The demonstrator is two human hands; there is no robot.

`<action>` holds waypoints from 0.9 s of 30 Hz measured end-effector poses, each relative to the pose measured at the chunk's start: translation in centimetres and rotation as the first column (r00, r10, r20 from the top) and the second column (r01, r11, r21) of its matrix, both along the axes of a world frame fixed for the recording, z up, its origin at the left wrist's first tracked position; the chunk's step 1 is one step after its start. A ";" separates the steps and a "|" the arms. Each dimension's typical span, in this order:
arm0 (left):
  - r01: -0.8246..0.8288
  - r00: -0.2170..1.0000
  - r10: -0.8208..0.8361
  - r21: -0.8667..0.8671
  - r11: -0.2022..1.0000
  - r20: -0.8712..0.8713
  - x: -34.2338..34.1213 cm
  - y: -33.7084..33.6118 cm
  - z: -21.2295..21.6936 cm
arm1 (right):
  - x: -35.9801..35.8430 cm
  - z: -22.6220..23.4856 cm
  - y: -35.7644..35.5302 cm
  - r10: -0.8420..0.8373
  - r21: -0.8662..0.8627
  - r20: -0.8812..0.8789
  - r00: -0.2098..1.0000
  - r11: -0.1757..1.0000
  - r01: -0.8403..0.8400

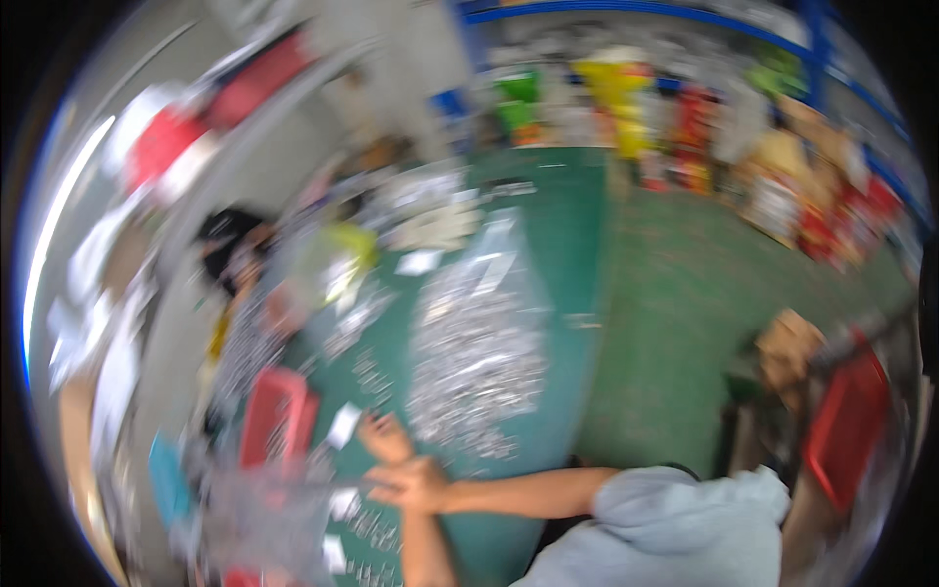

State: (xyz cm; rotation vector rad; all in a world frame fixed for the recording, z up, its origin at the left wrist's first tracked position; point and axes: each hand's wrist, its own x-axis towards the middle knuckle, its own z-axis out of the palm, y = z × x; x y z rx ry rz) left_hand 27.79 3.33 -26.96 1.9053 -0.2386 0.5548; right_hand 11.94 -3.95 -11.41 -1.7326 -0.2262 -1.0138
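Packages in yellow, red and green are ranged along blue shelving point(685, 12) beyond the green table point(548, 245), where both hands point(401, 460) meet beside a heap of small silvery parts point(474, 362); finger state cannot be told through blur.

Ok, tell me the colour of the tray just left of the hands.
Red. The tray lies on the green table left of both hands; the head view shows it, though blurred.

A green tabletop point(548, 245) fills the middle of the blurred view, with a green floor point(685, 313) toward three o'clock. Blue-framed shelving point(812, 59) packed with colourful goods runs from twelve to two o'clock, and a bright light strip point(59, 215) curves along nine o'clock.
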 end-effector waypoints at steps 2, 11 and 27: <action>-0.036 0.999 0.036 0.075 0.997 -0.001 -1.9 -0.8 2.1 | -0.2 -0.5 0.2 0.025 0.109 0.062 0.998 0.994 -0.031; -0.069 0.998 0.069 0.166 0.984 0.009 -5.7 -4.1 6.3 | -1.7 1.2 -0.8 0.014 0.071 0.130 0.991 0.997 -0.023; 0.002 1.000 -0.004 0.203 0.979 0.011 -8.4 -4.2 7.3 | -3.4 3.1 -2.5 0.059 0.013 0.158 0.986 0.998 -0.062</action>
